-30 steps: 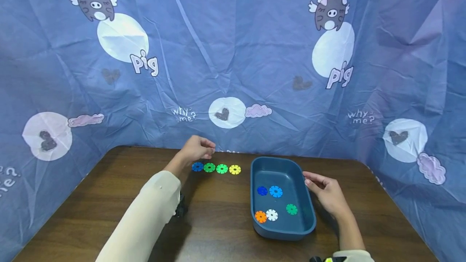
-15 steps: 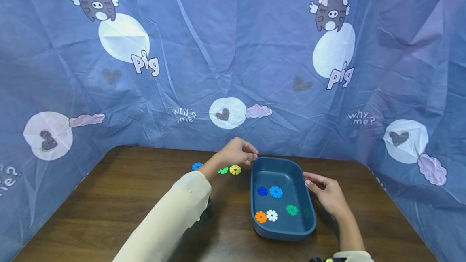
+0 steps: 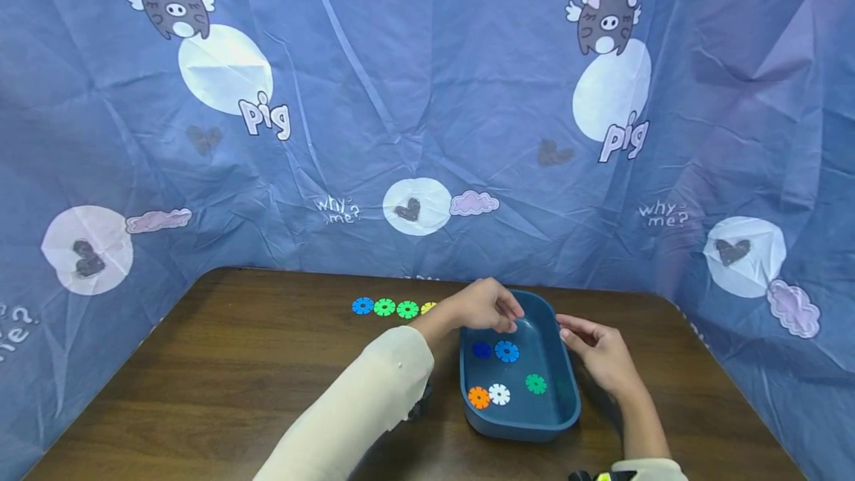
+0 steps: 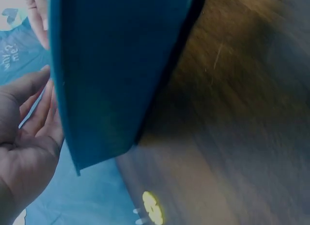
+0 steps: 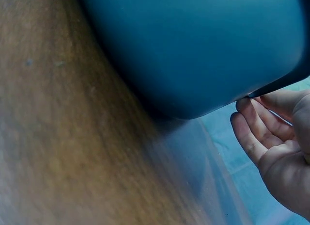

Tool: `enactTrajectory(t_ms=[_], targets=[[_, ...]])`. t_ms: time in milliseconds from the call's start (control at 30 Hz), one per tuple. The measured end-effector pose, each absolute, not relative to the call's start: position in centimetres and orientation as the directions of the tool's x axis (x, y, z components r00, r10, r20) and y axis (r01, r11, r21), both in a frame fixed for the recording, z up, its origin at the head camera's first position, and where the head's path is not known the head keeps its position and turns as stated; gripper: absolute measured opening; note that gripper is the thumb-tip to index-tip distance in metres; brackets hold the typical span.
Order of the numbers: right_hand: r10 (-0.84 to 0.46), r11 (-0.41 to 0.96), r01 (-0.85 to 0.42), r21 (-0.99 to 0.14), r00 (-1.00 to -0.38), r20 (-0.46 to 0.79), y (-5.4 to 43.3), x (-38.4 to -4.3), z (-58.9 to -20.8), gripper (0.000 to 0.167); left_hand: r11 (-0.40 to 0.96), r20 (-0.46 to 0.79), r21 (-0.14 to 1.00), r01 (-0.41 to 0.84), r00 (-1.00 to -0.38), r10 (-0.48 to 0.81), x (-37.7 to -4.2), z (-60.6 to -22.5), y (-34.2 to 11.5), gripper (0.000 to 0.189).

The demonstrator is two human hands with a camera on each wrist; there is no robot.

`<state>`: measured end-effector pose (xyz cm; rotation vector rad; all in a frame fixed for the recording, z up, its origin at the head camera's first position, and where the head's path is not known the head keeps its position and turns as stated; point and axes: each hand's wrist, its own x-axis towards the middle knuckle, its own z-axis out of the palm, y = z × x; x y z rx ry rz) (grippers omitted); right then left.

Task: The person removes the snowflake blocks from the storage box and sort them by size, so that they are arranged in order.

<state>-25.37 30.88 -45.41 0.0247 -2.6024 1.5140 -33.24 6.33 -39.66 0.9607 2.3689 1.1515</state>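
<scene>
My left hand [image 3: 490, 306] hovers over the far end of a blue-grey plastic bin [image 3: 521, 433], fingers loosely bent with nothing visible between them. Below it in the bin lie a dark blue snowflake disc [image 3: 481, 350], a light blue disc [image 3: 507, 352], a green disc [image 3: 536, 384], a white disc [image 3: 499, 395] and an orange disc [image 3: 478, 398]. At the bin's right side, my right hand [image 3: 604, 358] holds the rim between thumb and fingertips. In the right wrist view, those fingertips [image 5: 244, 106] meet the bin wall [image 5: 203, 50].
Along the table's far edge runs a row: a blue disc [image 3: 363, 306], two green discs [image 3: 384, 307] and a yellow disc [image 3: 428, 308], partly covered by the left wrist. Behind the wooden table [image 3: 220, 370] hangs a blue printed curtain [image 3: 427, 125].
My left hand has moved right, from above the row of discs, past the bin's left rim, to over its inside. The right hand and the discs have stayed put.
</scene>
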Motion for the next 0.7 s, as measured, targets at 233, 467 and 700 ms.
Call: enactTrajectory(t_ms=[233, 467, 700], targets=[[0.047, 0.501, -0.093, -0.86, -0.99, 0.135, 30.9, -25.4, -45.3, 0.039, 0.561, -0.12, 0.671, 0.485, -0.675, 0.728, -33.9, -40.6, 7.6, 0.031], [0.049, 0.516, -0.098, -0.851, -0.988, 0.144, 31.0, -25.5, -45.4, 0.041, 0.627, -0.21, 0.609, 0.485, -0.664, 0.718, -34.2, -41.3, 8.6, 0.04], [0.047, 0.518, -0.107, -0.849, -0.987, 0.154, 30.9, -25.5, -45.5, 0.042, 0.669, -0.264, 0.563, 0.485, -0.662, 0.702, -34.3, -41.8, 8.9, 0.04]])
